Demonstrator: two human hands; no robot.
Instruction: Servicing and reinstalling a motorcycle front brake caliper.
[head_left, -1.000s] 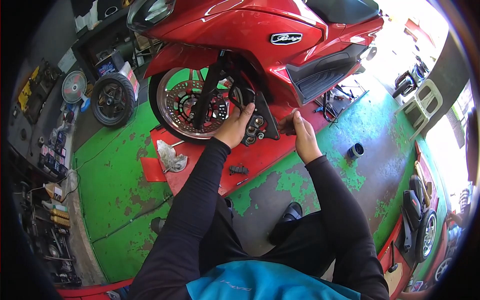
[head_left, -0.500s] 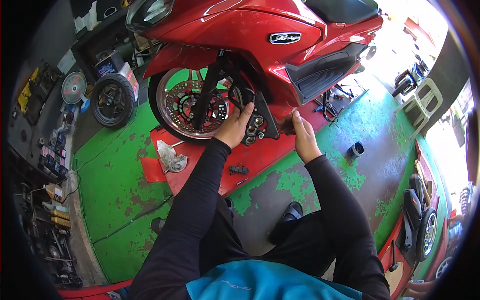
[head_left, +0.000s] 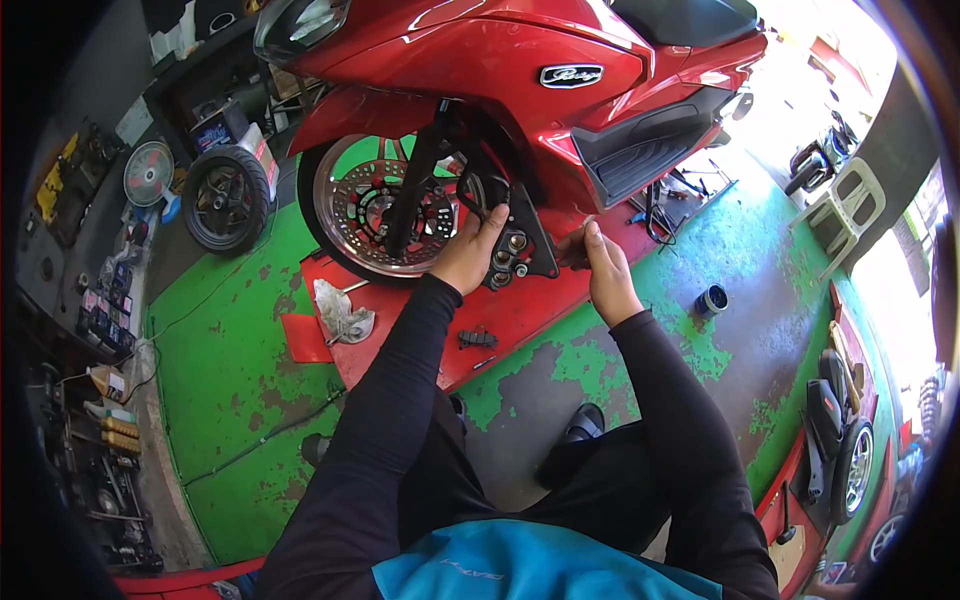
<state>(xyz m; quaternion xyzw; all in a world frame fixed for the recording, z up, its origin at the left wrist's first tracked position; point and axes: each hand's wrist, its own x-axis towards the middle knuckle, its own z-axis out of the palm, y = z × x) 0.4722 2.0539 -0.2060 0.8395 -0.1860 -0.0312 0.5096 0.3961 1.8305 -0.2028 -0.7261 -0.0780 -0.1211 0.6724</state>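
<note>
My left hand [head_left: 467, 256] grips a black brake caliper [head_left: 533, 250] with round metal pistons and a flat triangular bracket. The caliper hangs beside the front wheel [head_left: 325, 225] of a red scooter [head_left: 480, 70], apart from its drilled brake disc [head_left: 350, 190]. Just right of the bracket's corner is my right hand [head_left: 605, 270], thumb and fingers pinched together; whatever they hold is hidden or too small to name. Below the hands, a dark brake pad set [head_left: 477, 340] lies on the red platform [head_left: 530, 310], with a small pin [head_left: 484, 362] near its edge.
A crumpled whitish rag or bag [head_left: 343, 313] lies on the platform's left part. On the green floor at right stands a small dark tub [head_left: 711, 300]. Farther out are a white plastic chair [head_left: 848, 210], a loose wheel [head_left: 226, 200], a fan [head_left: 149, 174] and a tool tray [head_left: 690, 195].
</note>
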